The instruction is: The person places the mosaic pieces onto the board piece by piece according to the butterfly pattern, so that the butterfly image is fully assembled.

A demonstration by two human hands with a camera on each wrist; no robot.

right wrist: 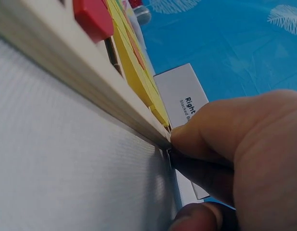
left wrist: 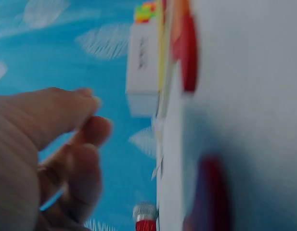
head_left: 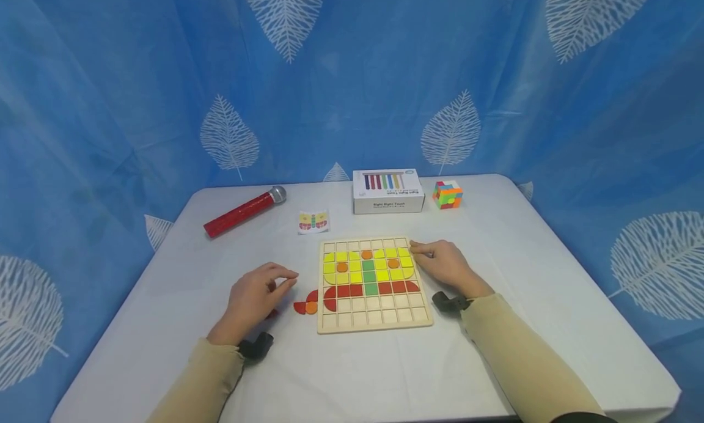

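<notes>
A square wooden grid board (head_left: 375,329) lies on the table with yellow tiles (head_left: 329,277), a green column (head_left: 370,276), orange rounds (head_left: 393,263) and a row of red tiles (head_left: 349,290) set in its cells. My right hand (head_left: 444,264) pinches the board's far right corner between thumb and finger, as the right wrist view shows. Left of the board hovers my left hand (head_left: 253,297), thumb and forefinger apart and holding nothing. Between it and the board lie loose red pieces (head_left: 299,307) and an orange round piece (head_left: 311,308); another red piece (left wrist: 215,192) is blurred below the left hand.
Behind the board are a small picture card (head_left: 313,222), a white box (head_left: 388,203) and a coloured puzzle cube (head_left: 448,195). A red microphone (head_left: 242,214) lies at the back left. Blue leaf-patterned cloth (head_left: 352,105) hangs around the white table.
</notes>
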